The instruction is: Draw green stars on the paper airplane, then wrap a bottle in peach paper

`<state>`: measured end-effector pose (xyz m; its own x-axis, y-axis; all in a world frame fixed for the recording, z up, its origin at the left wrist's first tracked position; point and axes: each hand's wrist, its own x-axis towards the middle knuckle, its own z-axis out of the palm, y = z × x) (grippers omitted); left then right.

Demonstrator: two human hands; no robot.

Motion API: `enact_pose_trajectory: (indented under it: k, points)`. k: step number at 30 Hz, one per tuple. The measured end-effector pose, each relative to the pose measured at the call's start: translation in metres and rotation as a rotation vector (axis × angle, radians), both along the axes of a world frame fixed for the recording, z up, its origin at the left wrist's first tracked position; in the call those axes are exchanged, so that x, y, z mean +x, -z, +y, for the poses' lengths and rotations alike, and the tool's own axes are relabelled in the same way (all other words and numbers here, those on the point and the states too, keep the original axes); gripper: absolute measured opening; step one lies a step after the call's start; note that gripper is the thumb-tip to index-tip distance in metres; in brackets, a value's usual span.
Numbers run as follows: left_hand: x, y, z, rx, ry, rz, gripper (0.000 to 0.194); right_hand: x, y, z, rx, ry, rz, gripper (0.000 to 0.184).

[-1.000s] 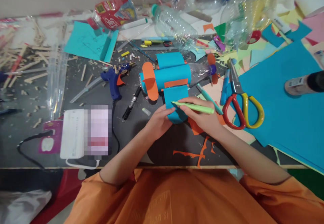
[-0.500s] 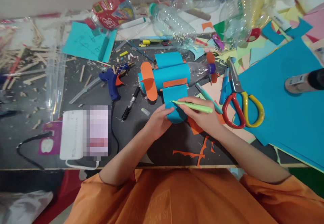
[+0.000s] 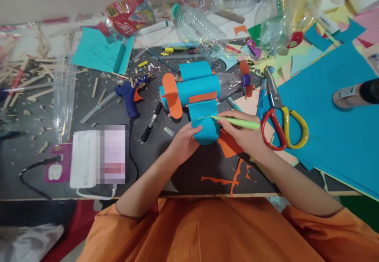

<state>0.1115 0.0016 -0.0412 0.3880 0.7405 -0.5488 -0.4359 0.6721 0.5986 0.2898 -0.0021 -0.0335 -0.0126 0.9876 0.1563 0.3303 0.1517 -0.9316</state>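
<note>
A model plane [image 3: 198, 87] made from a plastic bottle wrapped in blue paper lies on the dark table, with an orange tail and an orange propeller by its purple cap. My left hand [image 3: 184, 145] pinches the near blue paper wing [image 3: 208, 132] at its lower left edge, thumb on top. In my right hand [image 3: 245, 136] is a light green marker [image 3: 241, 123], its tip touching the wing. A short pale green line runs across the wing to the left of the tip. Orange paper [image 3: 229, 145] lies under my right hand.
Scissors [image 3: 275, 114] with red and yellow handles lie to the right, by large blue sheets [image 3: 325, 123]. A blue glue gun [image 3: 129, 100] and a black pen [image 3: 151, 123] are on the left. Several plastic bottles, including a clear one [image 3: 201, 29], lie at the back.
My right hand and the marker have moved right across the wing, and a pale green line now shows behind the tip. My left hand stays on the wing's edge.
</note>
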Motion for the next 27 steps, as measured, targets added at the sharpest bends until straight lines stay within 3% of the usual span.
enact_pose_trajectory:
  k: [5, 9, 13, 15, 19, 20, 23, 27]
  points:
    - [0.001, 0.001, 0.001, -0.009, 0.001, 0.029, 0.028, 0.001, 0.001, 0.000, 0.006, 0.022, 0.013, 0.010]
    - [0.000, -0.001, -0.002, 0.026, 0.014, 0.089, 0.034, 0.007, -0.010, -0.002, 0.084, 0.032, -0.037, 0.011]
    - [-0.015, -0.017, -0.009, 0.266, 0.136, 0.236, 0.034, 0.025, -0.018, -0.009, 0.205, 0.012, -0.176, 0.017]
    - [-0.029, -0.025, -0.010, 0.449, 0.203, 0.442, 0.031, 0.036, -0.016, -0.015, 0.295, -0.014, -0.359, 0.023]
    - [-0.055, -0.025, 0.000, 0.857, 0.060, 1.324, 0.025, 0.047, -0.009, -0.032, 0.429, -0.033, -0.858, 0.017]
    - [-0.059, -0.022, 0.004, 0.910, 0.112, 1.482, 0.024, 0.047, -0.008, -0.036, 0.421, -0.029, -0.948, 0.018]
    - [-0.061, -0.011, 0.016, 0.957, 0.280, 1.748, 0.021, 0.042, -0.005, -0.045, 0.372, -0.054, -1.085, 0.021]
    - [-0.059, -0.003, 0.023, 0.985, 0.339, 1.881, 0.019, 0.040, -0.002, -0.050, 0.308, -0.056, -0.996, 0.008]
